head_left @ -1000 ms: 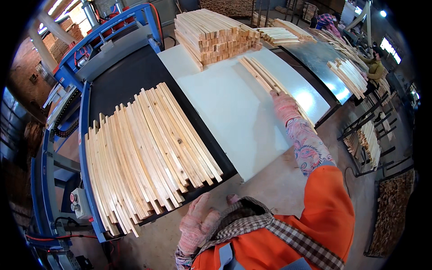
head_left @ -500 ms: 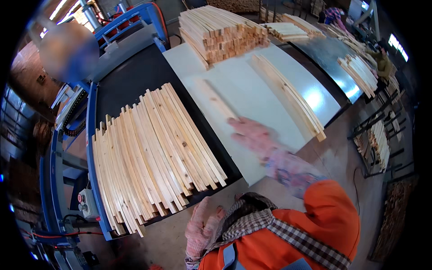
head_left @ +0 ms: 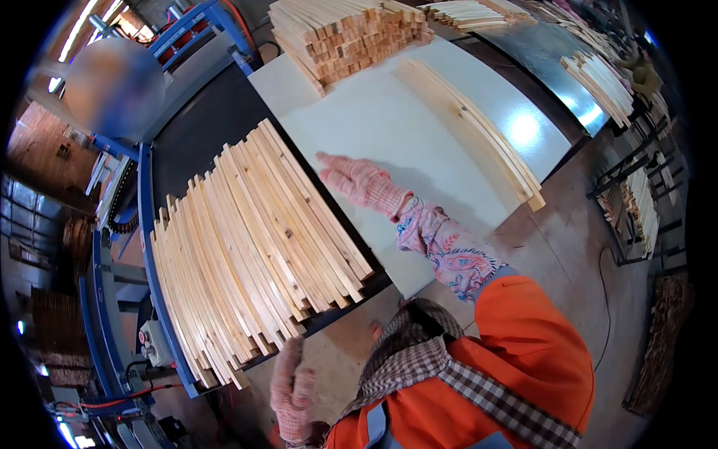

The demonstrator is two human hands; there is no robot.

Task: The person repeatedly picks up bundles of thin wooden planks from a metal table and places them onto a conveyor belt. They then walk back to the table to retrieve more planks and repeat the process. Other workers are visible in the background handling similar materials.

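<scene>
Side by side on the black bed (head_left: 209, 105) lies a wide row of pale wooden strips (head_left: 247, 239), their near ends uneven. My right hand (head_left: 359, 183), in a pinkish knit glove, reaches over the light grey tabletop (head_left: 419, 150) just right of the row's far end. Its fingers are stretched out and nothing shows in them. Low in the picture, my left hand (head_left: 292, 393), gloved alike, is held by the strips' near ends with fingers apart and holding nothing. It is too close in line with them to tell whether a fingertip touches.
Stacked wooden strips (head_left: 359, 37) stand at the tabletop's far end. A few loose strips (head_left: 479, 127) lie along its right side. A blue machine frame (head_left: 149, 224) with a switch box (head_left: 155, 344) borders the bed's left. Farther right are a metal table (head_left: 538, 60) and a black rack (head_left: 636, 194).
The wooden strip at my right hand's fingers has left the tabletop, and the row's right edge now shows a strip there. My right hand moved left and farther away; my left hand shifted left.
</scene>
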